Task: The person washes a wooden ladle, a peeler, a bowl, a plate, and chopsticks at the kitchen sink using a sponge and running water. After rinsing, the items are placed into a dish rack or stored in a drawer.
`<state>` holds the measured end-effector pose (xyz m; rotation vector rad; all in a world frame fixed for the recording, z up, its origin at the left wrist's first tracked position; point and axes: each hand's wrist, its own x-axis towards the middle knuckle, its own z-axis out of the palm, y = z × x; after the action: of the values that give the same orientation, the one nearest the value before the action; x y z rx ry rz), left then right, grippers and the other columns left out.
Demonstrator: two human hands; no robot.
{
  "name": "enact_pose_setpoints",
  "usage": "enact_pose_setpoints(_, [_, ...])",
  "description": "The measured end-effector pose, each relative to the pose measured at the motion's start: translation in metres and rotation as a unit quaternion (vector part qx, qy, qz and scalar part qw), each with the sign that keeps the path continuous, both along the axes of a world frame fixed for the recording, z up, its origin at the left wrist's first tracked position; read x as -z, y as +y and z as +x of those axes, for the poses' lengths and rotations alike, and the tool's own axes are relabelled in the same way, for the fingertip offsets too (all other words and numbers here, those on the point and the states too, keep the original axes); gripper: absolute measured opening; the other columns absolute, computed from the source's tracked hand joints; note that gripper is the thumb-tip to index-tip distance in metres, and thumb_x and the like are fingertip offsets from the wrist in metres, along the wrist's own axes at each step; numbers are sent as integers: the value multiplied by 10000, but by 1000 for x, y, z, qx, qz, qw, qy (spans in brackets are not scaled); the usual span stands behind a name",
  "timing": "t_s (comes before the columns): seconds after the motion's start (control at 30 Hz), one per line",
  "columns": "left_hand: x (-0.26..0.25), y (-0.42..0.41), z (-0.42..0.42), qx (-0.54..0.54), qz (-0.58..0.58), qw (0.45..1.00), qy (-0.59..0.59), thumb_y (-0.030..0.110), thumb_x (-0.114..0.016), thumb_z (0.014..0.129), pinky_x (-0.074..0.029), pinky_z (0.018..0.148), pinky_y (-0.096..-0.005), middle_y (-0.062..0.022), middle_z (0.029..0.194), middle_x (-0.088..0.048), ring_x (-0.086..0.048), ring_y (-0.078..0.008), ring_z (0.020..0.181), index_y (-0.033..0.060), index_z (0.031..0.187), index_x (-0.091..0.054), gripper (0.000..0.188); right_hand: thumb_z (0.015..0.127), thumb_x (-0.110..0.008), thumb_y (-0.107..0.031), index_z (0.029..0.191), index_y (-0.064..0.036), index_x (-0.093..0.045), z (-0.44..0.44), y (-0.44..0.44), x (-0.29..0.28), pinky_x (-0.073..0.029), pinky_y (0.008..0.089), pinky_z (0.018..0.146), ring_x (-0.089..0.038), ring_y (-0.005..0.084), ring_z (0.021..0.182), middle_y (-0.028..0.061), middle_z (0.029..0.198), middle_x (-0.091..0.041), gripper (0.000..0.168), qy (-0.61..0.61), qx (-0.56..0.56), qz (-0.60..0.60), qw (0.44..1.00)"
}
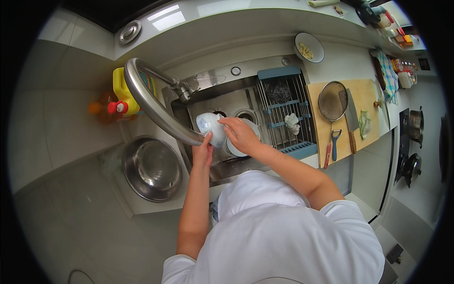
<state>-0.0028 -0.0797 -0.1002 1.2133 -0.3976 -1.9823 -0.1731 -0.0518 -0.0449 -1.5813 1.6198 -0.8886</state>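
My left hand (203, 150) grips the rim of a white bowl (211, 126) over the stainless steel sink (223, 103), with its thumb on the bowl's side. My right hand (242, 136) lies with its fingertips against the same bowl's right side; whether it holds a cloth there cannot be told. The curved steel faucet (150, 104) arches over the sink and its spout ends beside the bowl and my left hand, its outlet hidden. Under my right hand a white dish (234, 149) rests in the sink, partly covered.
A drying rack (283, 132) spans the sink's right side, holding a steel scouring pad (280, 93) and a crumpled white cloth (292, 124). Right of it, a cutting board (342, 149) bears a strainer (332, 100), a cleaver (352, 117) and a peeler (335, 145). A steel basin (152, 168) stands left.
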Motion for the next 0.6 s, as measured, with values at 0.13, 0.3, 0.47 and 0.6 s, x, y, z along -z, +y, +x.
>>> enact_pose_setpoints(0.13, [17, 3, 5, 19, -28, 999, 25, 42, -568, 829, -465, 804, -285, -53, 1070, -533, -536, -152, 975, 37, 1101, -490, 283, 867, -469, -247, 1172, -22, -486, 30, -1, -8, -276, 393, 1021, -378, 273, 1211, 111, 1259, -457, 379, 68, -123, -76, 987])
enact_pose_setpoints(0.3, [-8, 17, -1, 84, -53, 988, -118, 95, -543, 853, -434, 656, -225, -11, 936, -589, -542, -70, 752, 32, 1006, -552, 165, 870, -450, -315, 1172, -65, -511, 40, -35, 13, -310, 405, 989, -414, 298, 1173, 113, 1237, -477, 397, 135, -97, -113, 980])
enact_pose_setpoints(0.47, [-27, 28, -9, 130, -155, 971, -125, 113, -575, 838, -328, 535, -163, 33, 818, -574, -460, -16, 648, 32, 969, -578, 154, 863, -460, -403, 1070, -72, -600, 25, -83, 60, -413, 384, 864, -533, 264, 1006, 106, 1098, -567, 415, -88, -139, 240, 957])
enact_pose_setpoints(0.6, [-40, 28, -7, 203, -173, 953, -144, 111, -571, 841, -313, 534, -177, 32, 781, -570, -427, -18, 622, 4, 932, -588, 142, 868, -442, -461, 1054, -51, -613, 4, -98, 82, -450, 334, 774, -581, 203, 836, 87, 947, -625, 481, -294, -93, 526, 792])
